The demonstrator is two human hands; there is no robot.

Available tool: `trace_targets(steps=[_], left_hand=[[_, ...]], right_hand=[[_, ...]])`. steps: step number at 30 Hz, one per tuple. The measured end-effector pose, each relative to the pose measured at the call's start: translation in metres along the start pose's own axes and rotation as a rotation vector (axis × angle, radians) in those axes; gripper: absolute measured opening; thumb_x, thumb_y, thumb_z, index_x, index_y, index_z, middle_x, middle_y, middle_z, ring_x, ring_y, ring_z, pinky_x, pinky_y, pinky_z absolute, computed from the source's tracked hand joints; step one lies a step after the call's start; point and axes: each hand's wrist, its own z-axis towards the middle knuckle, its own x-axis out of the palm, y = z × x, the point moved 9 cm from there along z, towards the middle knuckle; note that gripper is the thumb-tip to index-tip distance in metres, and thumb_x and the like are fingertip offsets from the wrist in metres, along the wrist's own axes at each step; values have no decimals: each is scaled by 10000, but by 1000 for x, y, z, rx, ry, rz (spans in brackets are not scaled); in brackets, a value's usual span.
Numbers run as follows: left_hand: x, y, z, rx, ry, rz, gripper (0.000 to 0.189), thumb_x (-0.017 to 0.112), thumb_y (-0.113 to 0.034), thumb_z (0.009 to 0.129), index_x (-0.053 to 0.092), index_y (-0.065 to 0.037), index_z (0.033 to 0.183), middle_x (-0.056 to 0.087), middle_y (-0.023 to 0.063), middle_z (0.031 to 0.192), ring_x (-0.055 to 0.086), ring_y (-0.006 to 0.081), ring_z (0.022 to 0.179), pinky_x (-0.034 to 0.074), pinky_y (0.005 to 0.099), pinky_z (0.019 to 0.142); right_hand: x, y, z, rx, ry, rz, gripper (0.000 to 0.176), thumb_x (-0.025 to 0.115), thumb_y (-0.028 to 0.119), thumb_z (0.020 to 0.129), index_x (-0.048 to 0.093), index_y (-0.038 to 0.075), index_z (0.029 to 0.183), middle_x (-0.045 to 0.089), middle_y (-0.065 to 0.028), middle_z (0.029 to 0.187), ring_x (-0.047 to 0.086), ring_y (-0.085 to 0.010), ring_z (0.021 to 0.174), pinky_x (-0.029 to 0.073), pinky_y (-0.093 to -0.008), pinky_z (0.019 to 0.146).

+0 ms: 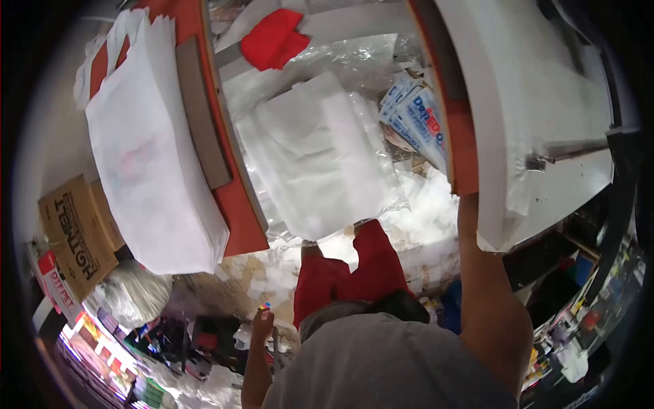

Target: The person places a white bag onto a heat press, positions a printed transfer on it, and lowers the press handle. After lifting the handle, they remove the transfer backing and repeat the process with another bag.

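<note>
Low in the view, my left hand (pixel 263 323) is closed around a small multicoloured piece (pixel 265 307), too small to name. My right forearm (pixel 479 273) reaches up along the right side. My right hand is hidden behind the end of a reddish board (pixel 465 160) and the white sheet-like material (pixel 507 136) draped beside it, so its grip does not show. Ahead of me, between two boards, folded white material (pixel 320 157) lies in clear plastic. A stack of white bags with loop handles (pixel 146 150) rests over the left reddish board (pixel 238 211).
Past the clear plastic lies a red cloth (pixel 274 39). Printed packets (pixel 417 116) sit beside the right board. White scraps (pixel 429 204) cover the floor near my legs. At left stand a cardboard box (pixel 78 235) and a stuffed plastic bag (pixel 133 293). Clutter fills the lower right.
</note>
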Motion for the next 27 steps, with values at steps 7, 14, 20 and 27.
trace_targets(steps=[7, 14, 20, 27], left_hand=[[-13, -114, 9, 267, -83, 31, 318, 636, -149, 871, 617, -16, 1159, 654, 189, 1129, 638, 306, 1075, 498, 393, 942], [-42, -427, -110, 1156, 57, -18, 383, 733, -355, 821, 698, -72, 1076, 654, 185, 1154, 560, 331, 1186, 395, 484, 1029], [-186, -388, -74, 883, 199, -336, 293, 700, -184, 868, 644, -21, 1104, 700, 146, 951, 678, 189, 860, 537, 333, 745], [-398, -416, -3, 883, -354, -726, 291, 657, -92, 859, 614, -32, 1141, 697, 51, 830, 619, 96, 667, 503, 250, 613]], right_hand=[[-45, 67, -95, -257, -30, 114, 162, 596, 84, 843, 636, 12, 983, 636, -176, 933, 624, -337, 888, 507, -402, 797], [-252, 353, -353, -811, 945, 710, 124, 614, 59, 878, 668, 23, 983, 632, -132, 855, 640, -253, 804, 516, -333, 754], [-308, 402, -286, -408, 557, 852, 71, 615, 54, 896, 668, 31, 937, 635, -52, 785, 592, -92, 678, 462, -254, 601], [-327, 549, -247, -403, 195, 1277, 239, 664, 119, 884, 641, -2, 1089, 653, -66, 924, 570, -108, 809, 477, -262, 741]])
